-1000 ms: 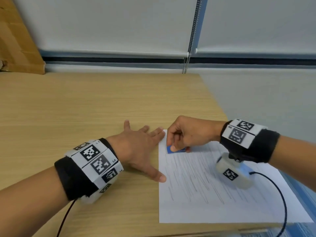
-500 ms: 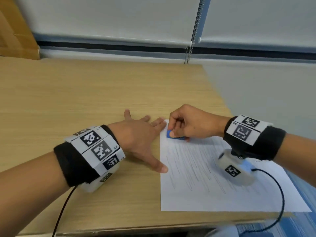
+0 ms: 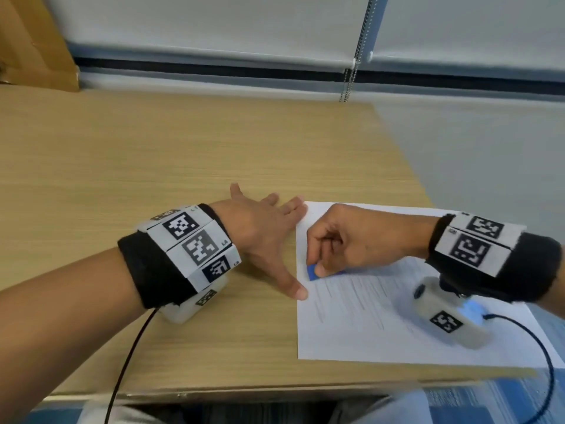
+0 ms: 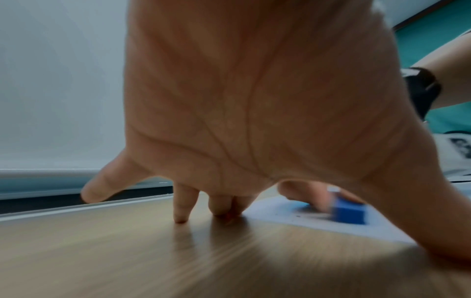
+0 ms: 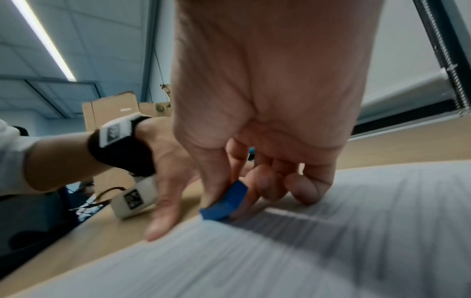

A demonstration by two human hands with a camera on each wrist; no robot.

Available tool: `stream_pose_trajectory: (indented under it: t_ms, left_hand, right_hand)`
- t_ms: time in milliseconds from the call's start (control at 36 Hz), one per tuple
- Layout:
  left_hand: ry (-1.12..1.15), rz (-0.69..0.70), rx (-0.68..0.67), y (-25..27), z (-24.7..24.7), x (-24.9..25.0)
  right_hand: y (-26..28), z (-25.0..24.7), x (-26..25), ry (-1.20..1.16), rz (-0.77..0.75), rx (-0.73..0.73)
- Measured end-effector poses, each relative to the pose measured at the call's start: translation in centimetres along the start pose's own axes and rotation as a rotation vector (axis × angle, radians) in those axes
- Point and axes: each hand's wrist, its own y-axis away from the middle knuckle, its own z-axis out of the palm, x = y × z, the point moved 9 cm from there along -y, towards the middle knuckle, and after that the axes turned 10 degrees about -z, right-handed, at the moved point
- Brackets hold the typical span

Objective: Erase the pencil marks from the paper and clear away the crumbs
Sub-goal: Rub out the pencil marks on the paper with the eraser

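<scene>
The paper lies at the table's front right corner. It is thin and light, so it may slide or crease. Your right hand pinches the blue eraser near the paper's left edge. Your left hand lies flat, fingers spread, pressing that edge.

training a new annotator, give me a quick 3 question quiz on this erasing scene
1. Multiple choice: what does the right hand pinch? A) a pencil B) a blue eraser C) a brush
2. True or false: the left hand lies spread flat at the left edge of the paper.
3. Fill in: pencil marks show on the paper, ____ the eraser as the head view shows it.

Key
1. B
2. True; its thumb tip reaches the paper's edge.
3. Below, on the side nearer the person.
</scene>
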Motion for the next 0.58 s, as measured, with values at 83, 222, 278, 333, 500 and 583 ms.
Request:
stream_pose_trajectory:
  t_ms: [83, 222, 278, 333, 500, 583]
  left_hand:
    - [0.007, -0.006, -0.009, -0.1, 0.1, -0.1]
    - [0.002, -0.010, -0.025, 0.1, 0.0, 0.0]
    - [-0.002, -0.008, -0.027, 0.2, -0.1, 0.1]
    - [-0.002, -0.007, -0.030, 0.2, -0.1, 0.1]
    - [0.001, -0.011, -0.031, 0.3, -0.1, -0.1]
    - [-0.011, -0.012, -0.033, 0.2, -0.1, 0.0]
  right_hand:
    - [-0.2, -2.1, 0.7, 0.038, 0.029, 0.152]
    - [0.9, 0.5, -0.1, -0.054, -0.005, 0.028]
    - [1.2, 1.4, -0.5, -0.057, -0.004, -0.056]
    - [0.9, 0.5, -0.3, -0.008, 0.012, -0.009]
    - [1.1, -0.4, 0.4, 0.015, 0.037, 0.121]
    - [1.9, 1.9, -0.6, -0.030, 0.009, -0.053]
